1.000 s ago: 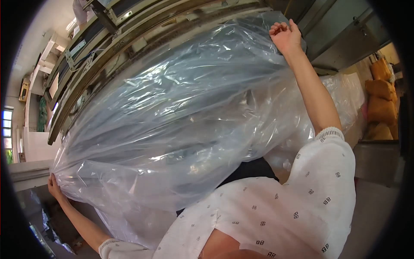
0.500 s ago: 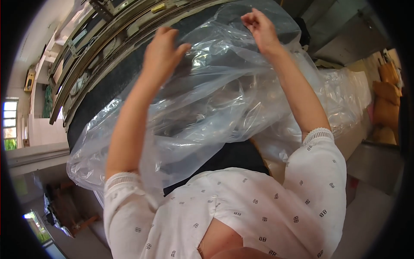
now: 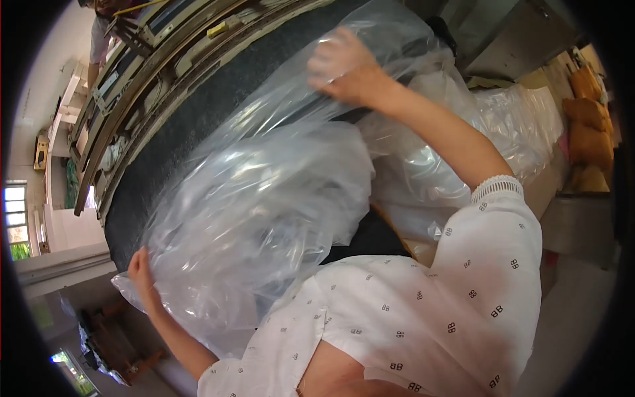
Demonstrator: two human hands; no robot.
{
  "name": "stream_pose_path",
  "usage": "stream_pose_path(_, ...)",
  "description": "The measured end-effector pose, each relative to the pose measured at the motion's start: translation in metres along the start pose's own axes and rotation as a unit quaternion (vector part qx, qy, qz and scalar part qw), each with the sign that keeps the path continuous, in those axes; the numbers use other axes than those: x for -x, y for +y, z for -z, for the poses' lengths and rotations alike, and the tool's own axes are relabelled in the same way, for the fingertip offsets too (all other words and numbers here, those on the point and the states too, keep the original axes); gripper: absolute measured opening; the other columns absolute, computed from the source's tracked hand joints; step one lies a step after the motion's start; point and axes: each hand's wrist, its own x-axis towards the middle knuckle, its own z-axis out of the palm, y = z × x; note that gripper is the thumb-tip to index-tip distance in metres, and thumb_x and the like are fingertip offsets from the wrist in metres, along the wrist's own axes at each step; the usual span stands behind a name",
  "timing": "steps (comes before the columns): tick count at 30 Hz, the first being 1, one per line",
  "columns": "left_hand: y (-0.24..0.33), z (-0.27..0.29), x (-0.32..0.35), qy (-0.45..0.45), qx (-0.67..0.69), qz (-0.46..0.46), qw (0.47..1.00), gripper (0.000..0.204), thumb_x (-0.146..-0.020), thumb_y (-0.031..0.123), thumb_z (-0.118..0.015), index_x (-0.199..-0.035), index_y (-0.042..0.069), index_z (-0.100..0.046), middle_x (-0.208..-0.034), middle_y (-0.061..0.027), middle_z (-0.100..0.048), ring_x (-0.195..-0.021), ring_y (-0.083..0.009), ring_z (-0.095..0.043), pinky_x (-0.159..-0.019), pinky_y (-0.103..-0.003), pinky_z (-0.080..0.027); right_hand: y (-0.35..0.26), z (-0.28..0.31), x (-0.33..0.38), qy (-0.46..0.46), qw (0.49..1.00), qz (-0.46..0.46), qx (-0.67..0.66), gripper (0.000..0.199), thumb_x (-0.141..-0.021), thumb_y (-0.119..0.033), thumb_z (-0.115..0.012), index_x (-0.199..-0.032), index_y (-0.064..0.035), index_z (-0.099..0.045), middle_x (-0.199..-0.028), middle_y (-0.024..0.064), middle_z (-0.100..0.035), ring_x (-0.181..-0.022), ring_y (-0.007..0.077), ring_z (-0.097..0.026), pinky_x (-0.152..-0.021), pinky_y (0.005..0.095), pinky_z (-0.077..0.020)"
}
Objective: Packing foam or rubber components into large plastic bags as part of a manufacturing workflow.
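Note:
A large clear plastic sheet (image 3: 264,198) lies bunched and wrinkled over a dark table surface (image 3: 178,126) in front of me. My left hand (image 3: 140,268) is closed on the sheet's edge at the table's left end, with the arm stretched out low. Farther off and right of centre, my right hand (image 3: 344,69) is curled over the far part of the sheet. Its fingers are somewhat blurred but look closed on the plastic. Between the hands the film billows up in a loose heap near my body.
Long metal rails (image 3: 142,86) of a machine run along the table's far side, with a small yellow block (image 3: 216,30) on them. More clear plastic (image 3: 516,126) is heaped at the right, near brown bundles (image 3: 589,139). Another person (image 3: 99,33) stands at the far left.
My left hand has come down and left to the sheet's edge. The right hand has swung left and slightly down. The sheet has bunched toward me, baring more dark surface. A person has appeared at far left.

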Motion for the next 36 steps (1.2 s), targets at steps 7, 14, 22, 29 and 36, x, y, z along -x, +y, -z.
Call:
stream_pose_path(7, -0.109, 0.121, -0.048, 0.051, -0.176, 0.018, 0.983, 0.028, -0.083, 0.026, -0.060, -0.077, -0.002, -0.064, -0.067, 0.0001, -0.058, -0.066, -0.0069, -0.049, -0.063, -0.021, -0.039, -0.012, -0.014, -0.023, -0.045, 0.968, -0.246, -0.017, 0.039, -0.084, -0.044, -0.048, -0.101, -0.0100, -0.057, -0.097, 0.0167, -0.059, -0.075, 0.0340, -0.060, -0.066, 0.0431, -0.0478)
stream_pose_path(14, -0.092, 0.059, -0.110, -0.025, -0.146, -0.063, 0.987, 0.033, -0.084, 0.029, -0.059, -0.072, -0.001, -0.054, -0.061, 0.0018, -0.044, -0.060, -0.0074, -0.038, -0.056, -0.024, -0.035, -0.007, -0.017, -0.068, -0.098, 0.983, -0.151, 0.021, 0.045, -0.082, -0.044, -0.052, -0.109, -0.0077, -0.055, -0.107, 0.0150, -0.056, -0.091, 0.0304, -0.056, -0.076, 0.0408, -0.0448)
stream_pose_path(22, -0.088, 0.016, -0.144, 0.126, -0.077, -0.113, 0.983, 0.036, -0.084, 0.038, -0.057, -0.077, 0.003, -0.062, -0.067, 0.0007, -0.056, -0.066, -0.0085, -0.048, -0.065, -0.022, -0.038, -0.017, -0.006, 0.043, 0.068, 0.982, -0.164, -0.065, 0.034, -0.084, -0.028, -0.054, -0.111, -0.0087, -0.055, -0.117, 0.0085, -0.052, -0.111, 0.0263, -0.045, -0.091, 0.0386, -0.0361)
stream_pose_path(29, -0.140, 0.035, -0.226, 0.237, -0.119, -0.039, 0.963, 0.047, -0.074, 0.054, -0.059, -0.083, 0.009, -0.069, -0.079, -0.0040, -0.067, -0.075, -0.0179, -0.060, -0.071, -0.028, -0.043, -0.154, -0.007, 0.174, -0.071, 0.830, -0.404, -0.379, 0.021, -0.082, -0.017, -0.056, -0.095, -0.0005, -0.057, -0.087, 0.0114, -0.060, -0.073, 0.0213, -0.057, -0.066, 0.0268, -0.0440)
stream_pose_path(36, -0.147, 0.027, -0.223, 0.283, -0.186, -0.007, 0.941, 0.050, -0.070, 0.058, -0.060, -0.082, 0.010, -0.069, -0.080, -0.0077, -0.067, -0.074, -0.0241, -0.061, -0.069, -0.033, -0.044, -0.158, -0.096, 0.175, 0.060, 0.799, -0.427, -0.420, 0.022, -0.086, -0.019, -0.052, -0.097, -0.0007, -0.052, -0.082, 0.0060, -0.053, -0.080, 0.0172, -0.050, -0.071, 0.0245, -0.0403)
